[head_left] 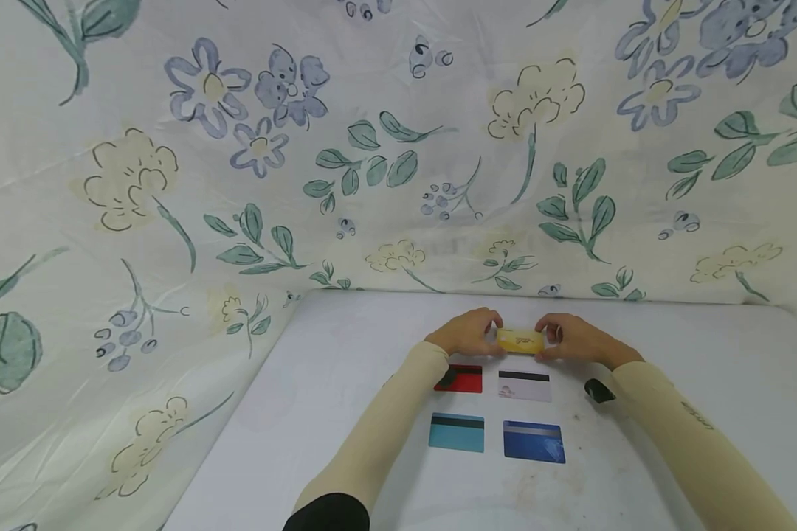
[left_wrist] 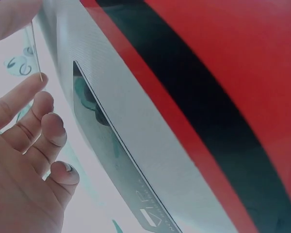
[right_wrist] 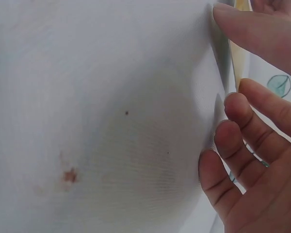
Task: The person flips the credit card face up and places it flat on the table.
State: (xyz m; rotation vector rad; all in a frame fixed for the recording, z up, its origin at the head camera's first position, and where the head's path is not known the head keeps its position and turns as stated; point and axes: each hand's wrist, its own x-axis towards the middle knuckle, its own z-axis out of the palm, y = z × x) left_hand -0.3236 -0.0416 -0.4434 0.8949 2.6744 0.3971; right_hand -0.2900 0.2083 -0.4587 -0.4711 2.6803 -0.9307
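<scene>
A yellow card [head_left: 520, 341] is held up at the back of the white table, one end in each hand. My left hand [head_left: 468, 332] pinches its left end between thumb and index finger; the card's thin edge [left_wrist: 35, 51] shows in the left wrist view. The right end is pinched by my right hand [head_left: 579, 339], and the yellow edge [right_wrist: 238, 51] appears in the right wrist view. Partly under the left wrist lies a red card [head_left: 468, 378] with a black stripe. Beside it is a pale card [head_left: 525, 387], also black-striped.
Nearer the front lie a teal card [head_left: 457, 435] and a dark blue card [head_left: 533, 442]. Black wrist-camera pieces [head_left: 599, 391] sit under the right wrist. A floral cloth [head_left: 398, 147] hangs behind the white table [head_left: 319, 354] and along its left side.
</scene>
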